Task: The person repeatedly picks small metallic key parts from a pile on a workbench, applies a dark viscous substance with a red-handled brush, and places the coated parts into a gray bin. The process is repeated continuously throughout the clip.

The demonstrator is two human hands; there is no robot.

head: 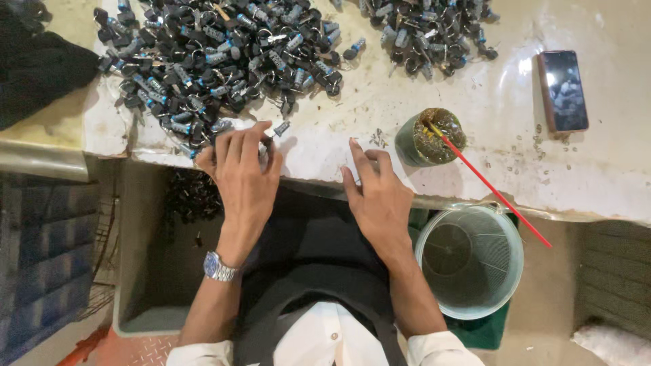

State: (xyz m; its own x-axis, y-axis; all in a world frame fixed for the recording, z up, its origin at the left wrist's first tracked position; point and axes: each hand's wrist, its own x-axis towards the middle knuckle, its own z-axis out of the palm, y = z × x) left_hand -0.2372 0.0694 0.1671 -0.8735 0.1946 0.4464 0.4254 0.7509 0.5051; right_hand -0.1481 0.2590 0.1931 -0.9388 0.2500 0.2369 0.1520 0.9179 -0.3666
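Seen from above, two bare hands rest at the near edge of a worn white tabletop (475, 115). The left hand (244, 169), a wristwatch (218, 267) on its wrist, closes its grip on one small black-and-silver part (279, 129). At its 12 o'clock lies one big heap of such parts (217, 54), too many to count. The right hand (376, 196) lies flat, grip open and empty. At its 2 o'clock stands one green cup (430, 139) with one red stick (495, 193).

A phone (563, 91) lies flat on my table at two o'clock. It is a long box shape with a red edge. Its screen is dark and shiny.
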